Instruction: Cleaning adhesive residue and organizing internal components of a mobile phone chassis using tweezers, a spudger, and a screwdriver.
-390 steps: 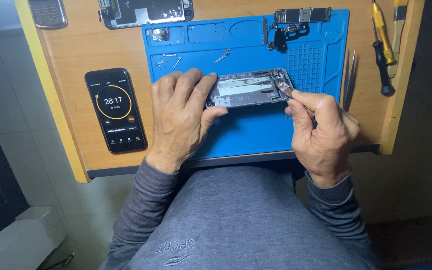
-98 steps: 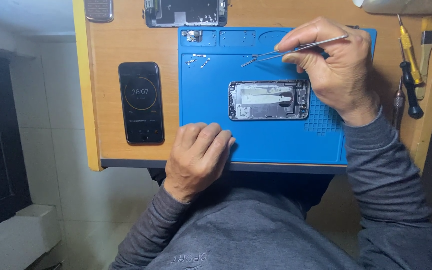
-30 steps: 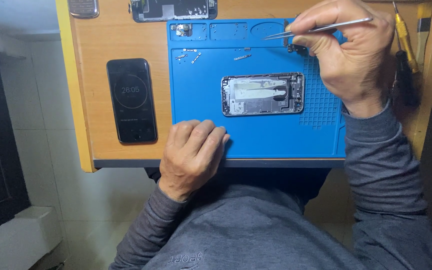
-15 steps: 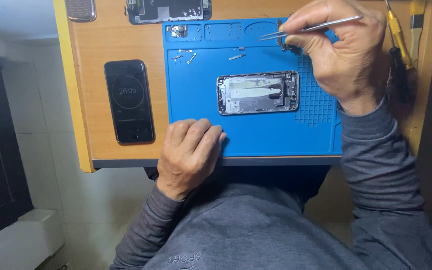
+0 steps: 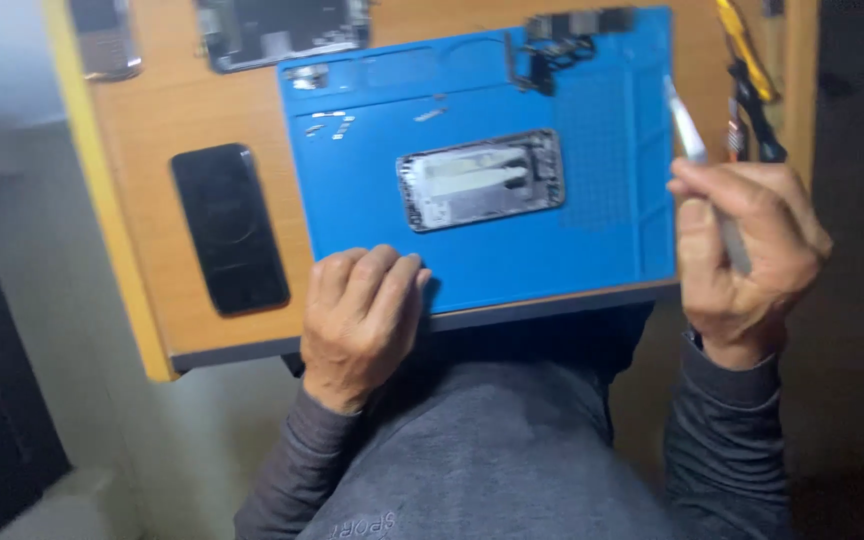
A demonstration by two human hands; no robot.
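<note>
Nearest the camera: grey sweatshirt [image 5: 492, 460], torso tucked against the desk [image 5: 152, 210] front edge.

Left hand [image 5: 357, 315] lies palm down on the near edge of the blue repair mat [image 5: 592, 240], fingers curled loosely, grasping nothing. Likely it pins the mat and steadies the body; wrist hangs off the desk lip.

Right hand [image 5: 742, 255] is raised off the mat's right near corner, clenched around metal tweezers [image 5: 697, 160]. The tips point up and away, toward the far right of the desk, and appear to carry nothing, though blur makes that uncertain. Held pen-fashion, probably for fine control.

Opened phone chassis [image 5: 480, 180] lies flat, long side across, near the middle of the mat, back down, internals exposed. It sits between the hands but touches neither: beyond the left hand, and to the left of the right hand, well apart from the tweezer tips.

Left of the mat, on bare wood, a black phone [image 5: 229, 228] lies face up, screen dark.

Further on, small screws and bits [image 5: 330, 124] lie in the mat's far trays, seemingly parked so they do not roll. A circuit board with flex cable [image 5: 562, 40] rests at the mat's far edge. Beyond the mat, another stripped phone part [image 5: 282, 30] and a small device [image 5: 102, 40] at the far left corner. Screwdrivers [image 5: 747, 80] lie along the right side, just beyond the tweezers.
</note>
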